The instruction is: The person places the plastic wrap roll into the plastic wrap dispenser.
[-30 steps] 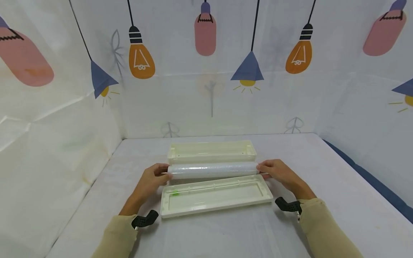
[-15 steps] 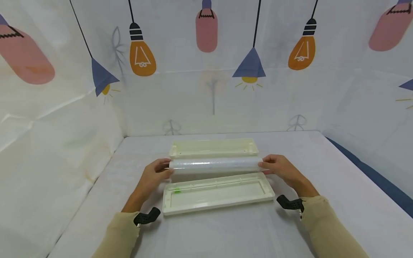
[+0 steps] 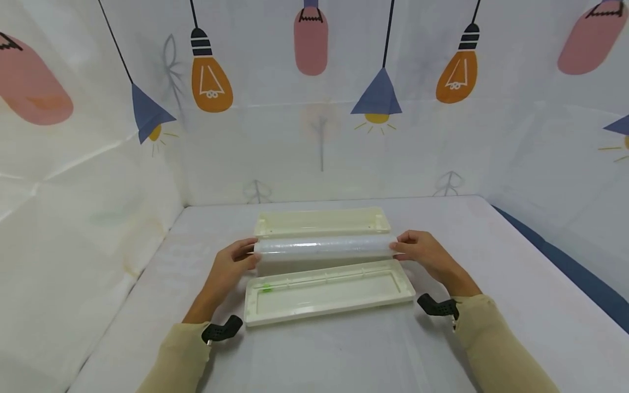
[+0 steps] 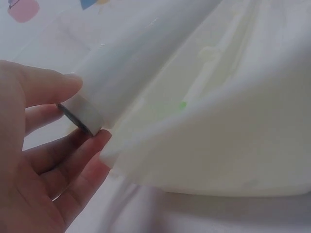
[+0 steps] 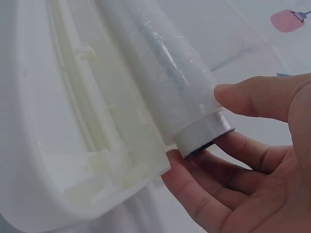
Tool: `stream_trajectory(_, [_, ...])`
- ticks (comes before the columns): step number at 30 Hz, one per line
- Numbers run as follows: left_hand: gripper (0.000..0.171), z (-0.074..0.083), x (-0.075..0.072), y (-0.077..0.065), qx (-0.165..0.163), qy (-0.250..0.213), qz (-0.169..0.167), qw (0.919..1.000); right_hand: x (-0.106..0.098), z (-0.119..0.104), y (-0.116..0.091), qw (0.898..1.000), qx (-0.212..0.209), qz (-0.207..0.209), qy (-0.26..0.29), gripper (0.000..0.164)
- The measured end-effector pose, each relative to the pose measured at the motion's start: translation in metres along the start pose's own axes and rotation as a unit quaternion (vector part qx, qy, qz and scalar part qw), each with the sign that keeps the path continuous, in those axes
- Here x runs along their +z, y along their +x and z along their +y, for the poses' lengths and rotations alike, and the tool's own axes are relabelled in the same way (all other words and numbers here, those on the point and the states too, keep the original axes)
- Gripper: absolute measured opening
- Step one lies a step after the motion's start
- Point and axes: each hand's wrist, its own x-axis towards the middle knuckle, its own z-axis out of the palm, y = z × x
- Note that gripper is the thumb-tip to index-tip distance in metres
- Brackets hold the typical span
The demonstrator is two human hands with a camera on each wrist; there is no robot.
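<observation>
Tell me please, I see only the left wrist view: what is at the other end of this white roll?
Observer: The right hand holds the other end of the roll, with the thumb on its side.
Operator: Thank you. And what is lying behind the roll, on the far side?
Observer: A long pale box, open at the top, as the head view shows.
Operator: Near me I see a part of a pale tray. Is it parallel with the roll?
Observer: No, in the head view it lies slanted: its right end is set farther back than its left end.
</observation>
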Motion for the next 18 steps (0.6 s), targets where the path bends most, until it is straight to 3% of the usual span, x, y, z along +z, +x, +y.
stream_trajectory(13, [0.051,0.0077,-0.0027,0.0012,-0.006,-0.005,0.001,1.0000,-0.0039,-0.0047,-0.0029,0.999,-0.027,0.001,0.025,0.032])
stream_trajectory(18, [0.051,0.0062,-0.0044,-0.0003,-0.004,-0.007,0.016,0.9998,-0.0008,-0.0086,-0.0029,0.999,-0.028,0.004,0.039,0.033])
